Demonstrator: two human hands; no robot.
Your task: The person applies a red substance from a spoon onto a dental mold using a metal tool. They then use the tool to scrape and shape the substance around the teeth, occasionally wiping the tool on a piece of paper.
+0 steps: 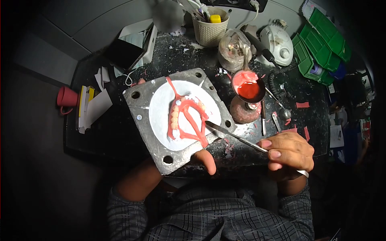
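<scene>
A square grey metal flask with holes at its corners is held up from below by my left hand; only the thumb shows past its lower edge. White plaster fills its round middle and bears a denture form of pink wax with a row of teeth. My right hand is closed on a thin metal wax tool, whose tip touches the pink wax at the right side. Beyond the flask, a round pan holds melted red wax and a softer pink lump, above a pinkish burner.
At the back stand a woven cup of pens, a plastic-wrapped jar and a white device. Green bins are at the right rear. A pink mug and paper boxes lie left. Knives and wax scraps lie right.
</scene>
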